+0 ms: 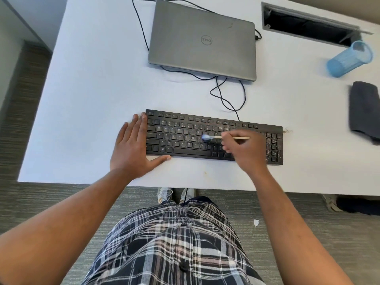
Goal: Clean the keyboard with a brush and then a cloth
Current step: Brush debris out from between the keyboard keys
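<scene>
Black, the keyboard (213, 136) lies near the tabletop's front edge, where our left hand (133, 149) braces its left end, fingers together, thumb spread, while our right hand (244, 149) pinches the brush (224, 137) over mid-keys, the cloth (365, 112) by the right edge.

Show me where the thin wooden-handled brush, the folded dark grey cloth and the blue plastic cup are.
thin wooden-handled brush (218, 137), head view, on the handle just behind the bristles.
folded dark grey cloth (364, 110), head view, middle of the fabric.
blue plastic cup (347, 59), head view, on its side wall.
</scene>
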{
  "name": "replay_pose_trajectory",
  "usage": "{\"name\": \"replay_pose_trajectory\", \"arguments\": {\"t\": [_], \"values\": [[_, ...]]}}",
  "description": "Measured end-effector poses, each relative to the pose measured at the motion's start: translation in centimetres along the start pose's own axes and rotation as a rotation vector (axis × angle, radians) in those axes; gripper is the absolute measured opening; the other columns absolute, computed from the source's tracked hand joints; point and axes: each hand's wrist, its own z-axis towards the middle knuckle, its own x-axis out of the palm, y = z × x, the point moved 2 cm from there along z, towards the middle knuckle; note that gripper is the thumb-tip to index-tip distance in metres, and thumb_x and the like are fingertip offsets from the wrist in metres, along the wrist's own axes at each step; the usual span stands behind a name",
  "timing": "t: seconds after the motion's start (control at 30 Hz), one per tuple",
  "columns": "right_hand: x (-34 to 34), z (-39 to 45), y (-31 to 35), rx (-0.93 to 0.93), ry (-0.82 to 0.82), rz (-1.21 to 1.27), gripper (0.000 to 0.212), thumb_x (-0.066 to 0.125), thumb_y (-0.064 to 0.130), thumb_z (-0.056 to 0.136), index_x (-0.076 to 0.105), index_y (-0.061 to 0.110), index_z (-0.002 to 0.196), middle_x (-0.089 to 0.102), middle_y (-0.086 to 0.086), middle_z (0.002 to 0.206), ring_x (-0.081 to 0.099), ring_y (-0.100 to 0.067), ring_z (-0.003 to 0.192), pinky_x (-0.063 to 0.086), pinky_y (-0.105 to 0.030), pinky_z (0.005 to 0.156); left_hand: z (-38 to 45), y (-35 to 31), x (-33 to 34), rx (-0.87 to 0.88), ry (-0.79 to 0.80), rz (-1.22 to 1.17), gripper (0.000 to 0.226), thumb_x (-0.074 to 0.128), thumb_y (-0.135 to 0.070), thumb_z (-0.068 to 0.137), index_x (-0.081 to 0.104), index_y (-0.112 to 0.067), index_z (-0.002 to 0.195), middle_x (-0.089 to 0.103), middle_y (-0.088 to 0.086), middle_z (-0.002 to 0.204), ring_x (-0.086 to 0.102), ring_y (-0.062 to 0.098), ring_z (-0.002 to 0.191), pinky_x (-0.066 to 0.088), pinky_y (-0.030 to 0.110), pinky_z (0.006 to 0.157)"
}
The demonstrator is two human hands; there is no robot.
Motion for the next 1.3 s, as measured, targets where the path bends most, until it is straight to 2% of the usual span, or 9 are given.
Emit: {"name": "replay_pose_trajectory", "arguments": {"t": [0.27, 0.43, 0.57, 0.67, 0.8, 0.93, 1.1, 1.2, 1.3], "values": [[-5.0, -0.7, -0.2, -0.049, -0.31, -0.321, 0.009, 0.074, 0.024, 0.088, 0.081, 0.024, 0.082, 0.074, 0.012, 0.073, 0.069, -0.006, 0.067, 0.058, -0.027, 0.068, 0.1, 0.0, 0.1, 0.003, -0.001, 0.004, 0.136, 0.038, -0.099, 0.078, -0.003, -0.006, 0.168, 0.01, 0.012, 0.177, 0.003, 0.024, 0.164, 0.007, 0.046, 0.133], [-0.7, -0.7, 3.1, -0.077, -0.07, 0.01, 0.015, 0.076, 0.024, 0.092, 0.077, 0.032, 0.08, 0.075, 0.007, 0.069, 0.074, -0.019, 0.064, 0.064, -0.043, 0.064, 0.1, 0.0, 0.0, 0.001, 0.002, 0.001, 0.136, 0.04, -0.099, 0.077, -0.003, -0.007, 0.168, 0.009, 0.012, 0.177, 0.002, 0.023, 0.164, 0.006, 0.045, 0.133], [2.8, 0.7, 4.2, -0.104, 0.065, -0.066, 0.015, 0.073, 0.026, 0.088, 0.078, 0.027, 0.074, 0.072, 0.005, 0.062, 0.067, -0.019, 0.055, 0.054, -0.038, 0.052, 0.0, 0.0, 0.0, -0.001, -0.005, -0.003, 0.136, 0.04, -0.099, 0.077, -0.002, -0.006, 0.168, 0.011, 0.013, 0.176, 0.003, 0.024, 0.164, 0.007, 0.045, 0.133], [3.3, 2.1, 4.5, -0.108, 0.01, -0.136, 0.017, 0.072, 0.025, 0.086, 0.078, 0.024, 0.071, 0.068, 0.01, 0.056, 0.06, -0.007, 0.05, 0.047, -0.028, 0.053, 0.0, 0.0, 0.0, 0.0, -0.004, -0.009, 0.136, 0.04, -0.099, 0.077, -0.002, -0.007, 0.168, 0.011, 0.012, 0.176, 0.003, 0.024, 0.164, 0.008, 0.046, 0.133], [2.6, 2.8, 5.4, -0.169, -0.097, -0.196, 0.015, 0.073, 0.025, 0.088, 0.079, 0.023, 0.075, 0.068, 0.02, 0.059, 0.067, -0.003, 0.06, 0.052, -0.023, 0.058, 0.0, 0.1, -0.1, 0.001, -0.007, -0.007, 0.136, 0.038, -0.099, 0.077, -0.003, -0.007, 0.168, 0.01, 0.011, 0.177, 0.003, 0.023, 0.164, 0.008, 0.046, 0.133], [3.2, 3.0, 5.2, -0.124, 0.028, -0.192, 0.015, 0.072, 0.026, 0.085, 0.08, 0.022, 0.073, 0.069, 0.013, 0.057, 0.064, -0.008, 0.053, 0.049, -0.026, 0.055, 0.0, 0.0, 0.0, 0.005, -0.007, -0.015, 0.136, 0.038, -0.099, 0.077, -0.003, -0.008, 0.168, 0.01, 0.011, 0.177, 0.003, 0.023, 0.164, 0.008, 0.046, 0.133], [2.8, 3.2, 6.2, -0.212, -0.006, -0.277, 0.014, 0.072, 0.024, 0.087, 0.078, 0.023, 0.074, 0.06, 0.028, 0.053, 0.064, 0.006, 0.059, 0.042, -0.01, 0.054, 0.0, 0.0, -0.1, 0.002, -0.002, -0.015, 0.135, 0.037, -0.099, 0.077, -0.005, -0.008, 0.168, 0.007, 0.01, 0.177, 0.0, 0.022, 0.164, 0.005, 0.044, 0.133], [3.4, 3.1, 6.5, -0.224, 0.072, -0.307, 0.013, 0.072, 0.026, 0.085, 0.078, 0.025, 0.073, 0.064, 0.024, 0.055, 0.064, 0.002, 0.057, 0.043, -0.015, 0.052, 0.0, 0.0, -0.1, 0.005, -0.003, -0.023, 0.135, 0.037, -0.099, 0.077, -0.005, -0.008, 0.168, 0.007, 0.01, 0.177, 0.0, 0.022, 0.164, 0.006, 0.045, 0.133], [3.0, 3.6, 6.4, -0.215, -0.01, -0.303, 0.013, 0.072, 0.025, 0.087, 0.078, 0.024, 0.075, 0.062, 0.026, 0.056, 0.065, 0.006, 0.061, 0.049, -0.017, 0.056, 0.0, 0.0, -0.1, -0.002, -0.001, -0.016, 0.135, 0.035, -0.1, 0.077, -0.006, -0.009, 0.168, 0.006, 0.009, 0.177, -0.001, 0.022, 0.164, 0.006, 0.045, 0.133]]}}
